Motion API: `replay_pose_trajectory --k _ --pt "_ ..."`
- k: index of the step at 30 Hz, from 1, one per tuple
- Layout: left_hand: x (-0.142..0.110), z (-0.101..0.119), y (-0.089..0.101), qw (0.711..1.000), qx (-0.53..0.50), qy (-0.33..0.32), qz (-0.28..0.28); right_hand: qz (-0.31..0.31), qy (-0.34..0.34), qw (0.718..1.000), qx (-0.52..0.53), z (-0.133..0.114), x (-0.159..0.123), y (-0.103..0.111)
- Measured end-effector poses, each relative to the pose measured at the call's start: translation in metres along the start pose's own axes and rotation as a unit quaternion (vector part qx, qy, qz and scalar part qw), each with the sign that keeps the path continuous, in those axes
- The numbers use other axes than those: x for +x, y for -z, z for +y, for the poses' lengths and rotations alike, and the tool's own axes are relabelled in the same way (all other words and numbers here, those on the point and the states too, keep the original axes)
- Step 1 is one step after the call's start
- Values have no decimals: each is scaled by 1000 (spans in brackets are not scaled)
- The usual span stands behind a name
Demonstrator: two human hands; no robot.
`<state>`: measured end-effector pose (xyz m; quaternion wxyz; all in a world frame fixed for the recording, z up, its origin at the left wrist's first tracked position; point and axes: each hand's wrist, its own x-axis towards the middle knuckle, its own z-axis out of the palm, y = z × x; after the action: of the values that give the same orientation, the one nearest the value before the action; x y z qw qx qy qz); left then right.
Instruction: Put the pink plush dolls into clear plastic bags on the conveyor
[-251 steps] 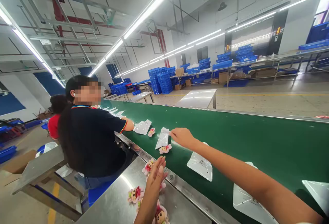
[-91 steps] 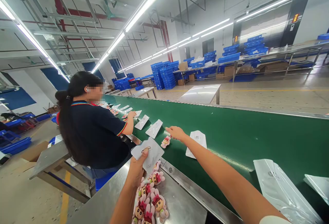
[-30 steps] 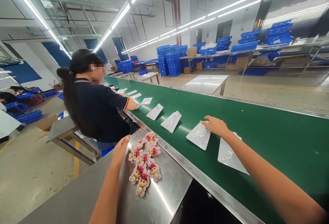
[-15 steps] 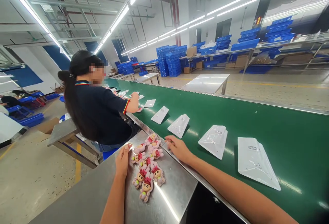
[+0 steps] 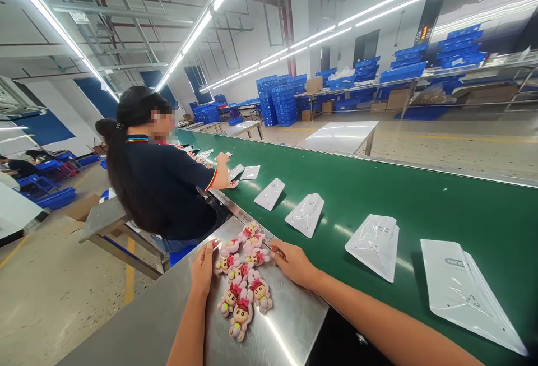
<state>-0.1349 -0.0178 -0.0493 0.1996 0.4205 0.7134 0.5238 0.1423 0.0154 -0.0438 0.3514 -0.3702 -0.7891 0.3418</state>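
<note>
Several small pink plush dolls (image 5: 242, 276) lie in a cluster on the steel side table (image 5: 151, 321). My left hand (image 5: 202, 268) rests at the cluster's left edge, fingers together and touching a doll. My right hand (image 5: 293, 262) sits at the cluster's right edge by the conveyor rail, fingers curled beside a doll; whether it grips one I cannot tell. Several white plastic pouches lie flat on the green conveyor belt (image 5: 378, 198): one pouch (image 5: 306, 215) is just beyond my right hand, another pouch (image 5: 374, 245) and a third pouch (image 5: 464, 293) lie further right.
A co-worker in a dark shirt (image 5: 163, 186) sits to my left at the belt, one hand out over pouches and dolls there. A steel table (image 5: 340, 133) stands beyond the belt. Stacked blue crates (image 5: 279, 102) and shelving fill the far side.
My right hand left a pouch on the belt and came back to the doll cluster. My left hand settled against the dolls. The pouches shifted rightward in view.
</note>
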Motion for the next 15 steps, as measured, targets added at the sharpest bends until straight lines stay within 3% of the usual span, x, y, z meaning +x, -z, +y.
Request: replay_pose_trajectory --k 15 --pt "14 -16 6 998 55 -21 -18 -15 20 999 -41 2 3 -10"
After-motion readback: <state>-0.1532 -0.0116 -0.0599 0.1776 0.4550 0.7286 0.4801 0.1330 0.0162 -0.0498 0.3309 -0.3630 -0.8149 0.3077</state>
